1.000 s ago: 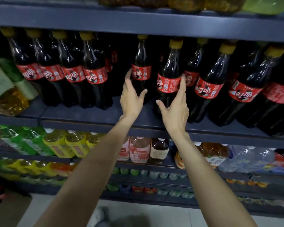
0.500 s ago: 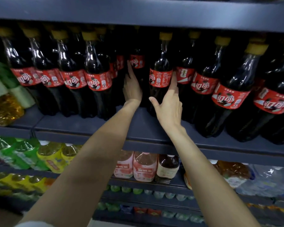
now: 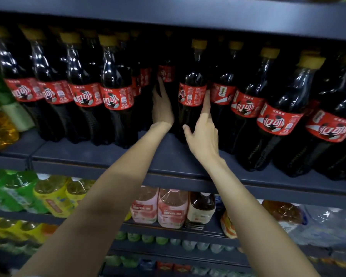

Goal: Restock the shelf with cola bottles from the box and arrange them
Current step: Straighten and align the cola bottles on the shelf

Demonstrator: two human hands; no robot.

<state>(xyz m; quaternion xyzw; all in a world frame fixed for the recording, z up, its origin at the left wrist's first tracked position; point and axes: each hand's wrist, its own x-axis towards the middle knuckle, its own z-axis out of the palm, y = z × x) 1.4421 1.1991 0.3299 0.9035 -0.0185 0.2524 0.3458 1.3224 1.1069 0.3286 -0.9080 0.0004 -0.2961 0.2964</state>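
Fingers of the left hand (image 3: 162, 108) lie straight against the back cola bottle (image 3: 165, 76) deep on the shelf (image 3: 168, 156); right hand (image 3: 203, 134), open, steadies the front bottle (image 3: 192, 92); push low and squarely, keeping labels forward.

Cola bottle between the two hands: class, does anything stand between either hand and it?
Nothing visible does. The right hand already lies against the cola bottle, its forefinger along the red label's right edge. The left hand reaches into the gap beside it, towards a bottle further back; whether it touches either cannot be told.
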